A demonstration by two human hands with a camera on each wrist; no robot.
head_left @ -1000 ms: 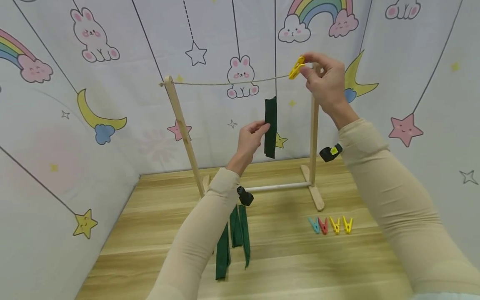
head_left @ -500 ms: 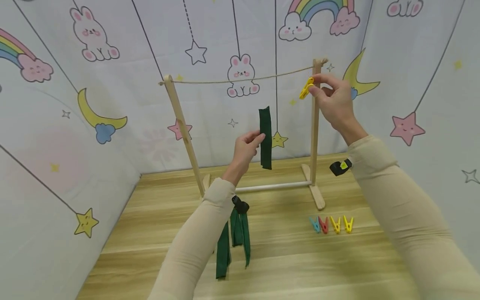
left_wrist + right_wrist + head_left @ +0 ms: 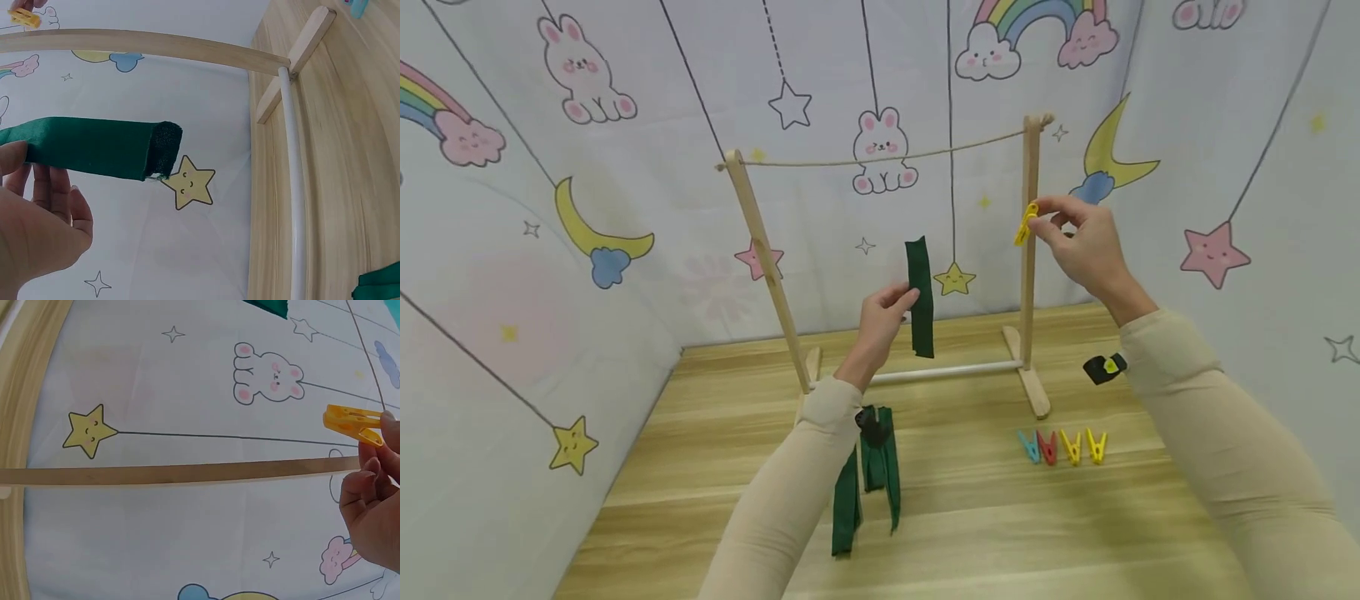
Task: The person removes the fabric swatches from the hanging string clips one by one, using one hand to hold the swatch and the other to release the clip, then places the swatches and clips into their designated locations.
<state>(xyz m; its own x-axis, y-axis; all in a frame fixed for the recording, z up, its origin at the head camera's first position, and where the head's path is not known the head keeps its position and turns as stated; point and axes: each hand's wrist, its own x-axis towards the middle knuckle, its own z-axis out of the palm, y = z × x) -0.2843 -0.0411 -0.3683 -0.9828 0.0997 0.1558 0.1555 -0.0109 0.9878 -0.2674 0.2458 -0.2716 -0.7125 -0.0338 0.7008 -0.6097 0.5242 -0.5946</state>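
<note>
My left hand (image 3: 881,321) pinches a dark green cloth strip (image 3: 922,321) by its side, thumb in front. The strip hangs upright below the string (image 3: 820,164) and apart from it. In the left wrist view the strip (image 3: 94,147) looks folded double at its end. My right hand (image 3: 1086,246) pinches a yellow clothespin (image 3: 1026,225) between thumb and fingers, in front of the frame's right post (image 3: 1032,292). The right wrist view has the clothespin (image 3: 353,422) at the fingertips, with nothing in its jaws.
Several green strips (image 3: 846,508) lie on the wooden table (image 3: 970,517), partly behind my left forearm. At the right, a blue clothespin (image 3: 1029,448), a red clothespin (image 3: 1047,448) and two yellow clothespins (image 3: 1084,448) lie in a row. A white rod (image 3: 947,372) joins the frame's feet.
Both hands have come down from the string. The left hand has moved lower and left with the green strip; the right hand has moved lower and right with the yellow clothespin, away from the string.
</note>
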